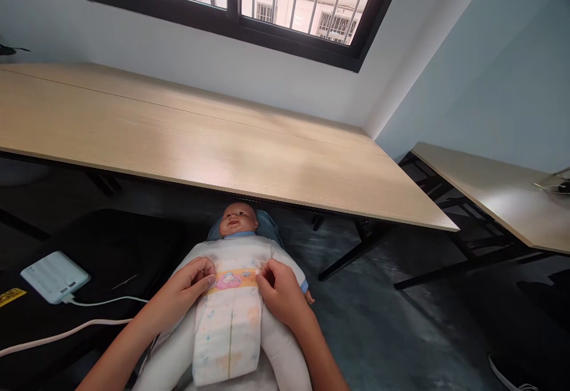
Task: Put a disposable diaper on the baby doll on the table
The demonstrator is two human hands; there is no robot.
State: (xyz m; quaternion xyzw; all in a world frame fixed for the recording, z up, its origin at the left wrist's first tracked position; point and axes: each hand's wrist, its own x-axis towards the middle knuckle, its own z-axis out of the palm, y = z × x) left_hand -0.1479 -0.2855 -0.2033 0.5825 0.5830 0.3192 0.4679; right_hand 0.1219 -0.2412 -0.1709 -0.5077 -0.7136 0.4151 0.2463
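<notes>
We see daylight coming through the window (pixel 234 16) well beyond the fingers (pixel 202 267), its view pale and partly washed out. Soft glare spreads across the tabletop (pixel 267 153) ahead of them, while the floor (pixel 365 326) to their right lies dim. We notice slightly soft detail around the fingers and wide-angle stretching toward the edges.

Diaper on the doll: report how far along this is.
Done: the diaper lies over the doll's belly, orange band across it. In hand: left hand and right hand pinch the band's ends. Remaining, it seems: securing those ends and letting go; whether either is fastened, I cannot tell.
</notes>
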